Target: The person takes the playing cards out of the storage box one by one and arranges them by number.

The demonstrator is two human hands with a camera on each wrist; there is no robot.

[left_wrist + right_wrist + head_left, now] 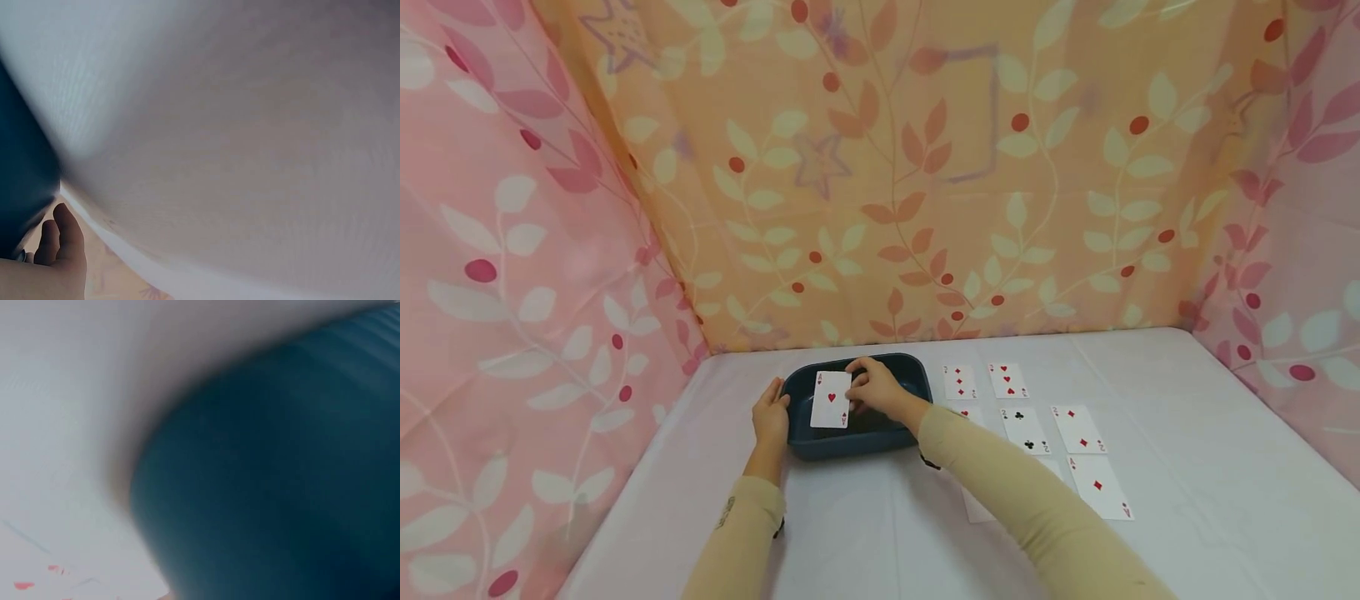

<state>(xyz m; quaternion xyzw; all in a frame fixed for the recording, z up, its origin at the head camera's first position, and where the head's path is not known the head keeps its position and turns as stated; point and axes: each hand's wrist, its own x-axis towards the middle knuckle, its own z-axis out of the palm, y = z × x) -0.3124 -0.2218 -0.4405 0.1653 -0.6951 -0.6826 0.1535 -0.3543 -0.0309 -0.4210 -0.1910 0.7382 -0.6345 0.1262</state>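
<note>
A dark blue rectangular container (861, 442) stands on the white-covered table. At its left end my left hand (770, 419) holds the side, thumb by the rim; in the left wrist view its fingers (70, 240) show beside the dark wall. Over the container, my right hand (880, 390) pinches the right edge of an ace of hearts playing card (823, 408), which faces up. Part of the container's inside is hidden by the card and hand. The right wrist view shows mostly the container's wall (262, 469), blurred, without the fingers.
Right of the container, face-up cards lie in rows: three of diamonds (959, 383), three of hearts (1008, 382), two of clubs (1024, 427), two of diamonds (1077, 431) and ace of diamonds (1101, 497). My right sleeve (1007, 483) partly covers others. Patterned curtains (880, 200) enclose the table.
</note>
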